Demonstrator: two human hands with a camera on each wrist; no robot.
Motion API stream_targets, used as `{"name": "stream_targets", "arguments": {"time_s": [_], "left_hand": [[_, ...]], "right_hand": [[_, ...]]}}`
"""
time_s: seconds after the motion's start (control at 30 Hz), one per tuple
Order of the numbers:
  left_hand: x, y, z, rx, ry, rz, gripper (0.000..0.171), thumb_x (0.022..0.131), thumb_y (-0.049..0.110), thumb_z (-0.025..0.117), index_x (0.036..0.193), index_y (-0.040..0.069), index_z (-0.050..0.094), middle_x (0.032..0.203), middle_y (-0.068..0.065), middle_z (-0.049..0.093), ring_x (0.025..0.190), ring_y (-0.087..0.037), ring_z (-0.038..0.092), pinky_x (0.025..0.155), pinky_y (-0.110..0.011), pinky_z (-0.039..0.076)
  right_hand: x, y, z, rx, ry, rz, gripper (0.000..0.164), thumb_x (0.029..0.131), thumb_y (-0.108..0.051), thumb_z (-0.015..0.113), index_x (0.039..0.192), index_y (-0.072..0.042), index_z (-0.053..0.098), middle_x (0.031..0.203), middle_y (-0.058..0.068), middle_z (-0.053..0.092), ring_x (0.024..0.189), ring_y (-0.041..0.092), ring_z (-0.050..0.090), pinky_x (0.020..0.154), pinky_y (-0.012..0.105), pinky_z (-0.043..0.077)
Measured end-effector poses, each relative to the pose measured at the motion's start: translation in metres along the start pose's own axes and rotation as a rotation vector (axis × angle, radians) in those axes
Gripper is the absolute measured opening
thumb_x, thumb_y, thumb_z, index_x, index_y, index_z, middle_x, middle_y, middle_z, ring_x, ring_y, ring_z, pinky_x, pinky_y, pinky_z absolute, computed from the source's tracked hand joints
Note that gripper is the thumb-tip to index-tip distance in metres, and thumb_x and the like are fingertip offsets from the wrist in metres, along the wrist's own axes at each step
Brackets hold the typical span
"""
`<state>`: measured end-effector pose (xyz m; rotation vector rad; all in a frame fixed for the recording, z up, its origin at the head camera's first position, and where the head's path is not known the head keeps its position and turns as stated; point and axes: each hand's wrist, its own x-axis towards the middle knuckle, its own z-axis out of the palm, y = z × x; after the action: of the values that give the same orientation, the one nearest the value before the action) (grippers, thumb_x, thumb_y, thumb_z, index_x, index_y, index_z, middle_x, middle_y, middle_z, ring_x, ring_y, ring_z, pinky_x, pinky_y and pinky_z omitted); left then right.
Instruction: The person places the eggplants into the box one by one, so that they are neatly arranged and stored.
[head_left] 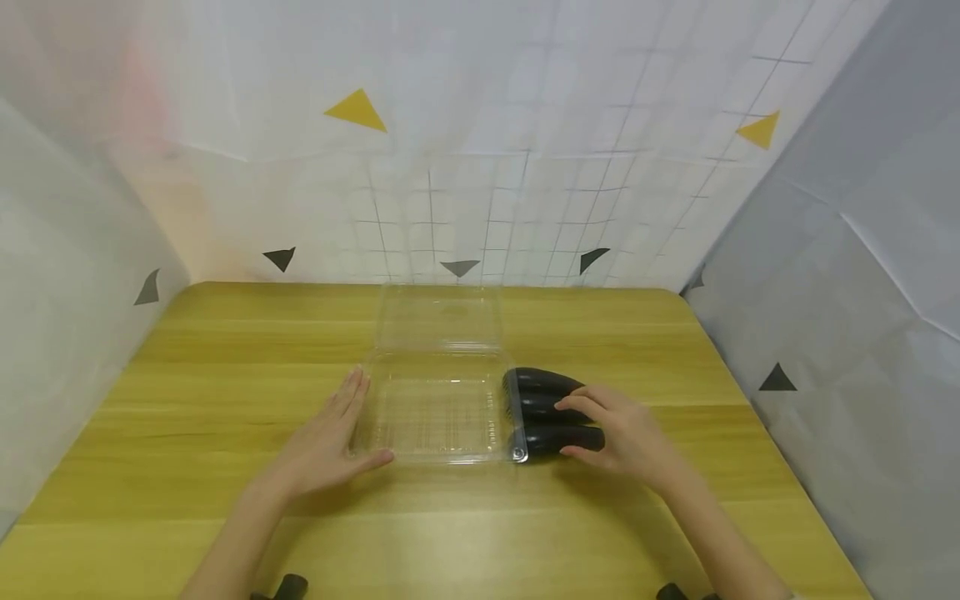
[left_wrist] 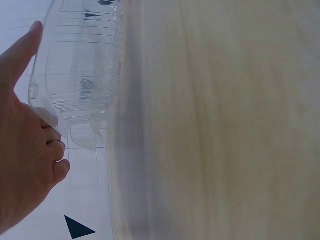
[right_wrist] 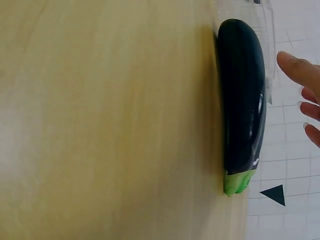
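A clear plastic clamshell box [head_left: 438,417] lies on the table with its lid [head_left: 438,318] folded back. My left hand [head_left: 322,442] rests against the box's left side, its thumb at the front edge and its fingers extended along the side. Right of the box, three dark eggplants lie side by side: a far one [head_left: 546,381], a middle one [head_left: 540,407] and a near one [head_left: 558,440]. Their left ends meet the box's right rim. Over their right ends hovers my right hand [head_left: 626,433], fingers loosely bent and apart. The right wrist view shows the near eggplant [right_wrist: 242,100] with its green stem end.
The wooden table [head_left: 187,467] runs back to a white wall sheet [head_left: 285,200] with grid lines and triangle marks. Grey-white sheets [head_left: 847,275] stand at both sides. Dark objects [head_left: 291,587] show at the bottom edge, near the forearms.
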<state>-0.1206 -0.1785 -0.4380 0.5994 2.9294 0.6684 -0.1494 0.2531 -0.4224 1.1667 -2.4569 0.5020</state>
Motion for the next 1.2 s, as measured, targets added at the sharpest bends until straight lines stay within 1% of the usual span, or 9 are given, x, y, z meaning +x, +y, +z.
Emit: {"name": "stream_targets", "arguments": {"time_s": [0.1,0.2,0.43,0.63,0.8,0.97,1.2], "left_hand": [[0.001,0.0,0.0,0.002,0.004,0.002,0.111,0.083,0.064,0.061,0.154,0.004,-0.001,0.16,-0.014,-0.007,0.146,-0.032,0.003,0.115,-0.052,0.017],[0.001,0.0,0.0,0.003,0.008,0.005,0.111,0.084,0.063,0.061,0.154,0.004,-0.001,0.16,-0.014,-0.007,0.146,-0.033,0.004,0.114,-0.052,0.017],[0.002,-0.001,0.0,0.003,0.015,0.004,0.11,0.084,0.064,0.061,0.154,0.005,0.0,0.16,-0.014,-0.006,0.145,-0.037,0.007,0.113,-0.054,0.02],[0.001,-0.001,0.002,-0.001,0.01,-0.005,0.111,0.084,0.065,0.059,0.155,0.006,-0.001,0.16,-0.014,-0.006,0.143,-0.041,0.01,0.11,-0.057,0.024],[0.0,-0.001,0.003,-0.002,0.01,0.0,0.11,0.084,0.066,0.059,0.154,0.006,-0.001,0.16,-0.014,-0.007,0.144,-0.038,0.008,0.112,-0.055,0.022],[0.0,-0.001,0.003,-0.006,0.01,0.001,0.11,0.084,0.065,0.059,0.154,0.005,-0.001,0.16,-0.014,-0.006,0.145,-0.034,0.005,0.114,-0.053,0.018],[-0.001,0.0,0.002,-0.017,0.005,-0.008,0.11,0.084,0.064,0.06,0.154,0.005,-0.001,0.16,-0.014,-0.007,0.145,-0.037,0.006,0.113,-0.054,0.019]], "right_hand": [[-0.002,0.001,0.004,0.0,-0.012,0.009,0.057,0.068,-0.035,0.087,0.118,-0.018,0.064,0.116,-0.005,0.059,0.103,0.018,0.06,0.084,0.039,0.054],[-0.005,0.002,0.009,-0.004,-0.026,0.015,0.056,0.067,-0.033,0.087,0.117,-0.019,0.064,0.115,-0.006,0.06,0.1,0.016,0.062,0.081,0.038,0.055],[-0.012,0.002,0.017,0.03,-0.083,0.037,0.056,0.068,-0.029,0.087,0.117,-0.016,0.064,0.114,-0.007,0.062,0.096,0.015,0.063,0.077,0.037,0.056],[-0.017,0.002,0.023,0.008,-0.088,0.042,0.05,0.068,-0.028,0.087,0.113,-0.018,0.068,0.112,-0.007,0.063,0.096,0.015,0.063,0.074,0.036,0.056],[-0.02,0.002,0.027,-0.002,-0.08,0.051,0.046,0.068,-0.028,0.087,0.11,-0.018,0.068,0.11,-0.007,0.063,0.094,0.014,0.064,0.073,0.035,0.057],[-0.022,0.0,0.028,-0.02,-0.105,0.077,0.046,0.069,-0.028,0.086,0.111,-0.02,0.067,0.111,-0.007,0.062,0.095,0.014,0.063,0.074,0.035,0.056],[-0.024,-0.002,0.029,-0.041,-0.121,0.097,0.049,0.069,-0.028,0.086,0.112,-0.022,0.065,0.11,-0.006,0.061,0.09,0.014,0.064,0.069,0.035,0.056]]}}
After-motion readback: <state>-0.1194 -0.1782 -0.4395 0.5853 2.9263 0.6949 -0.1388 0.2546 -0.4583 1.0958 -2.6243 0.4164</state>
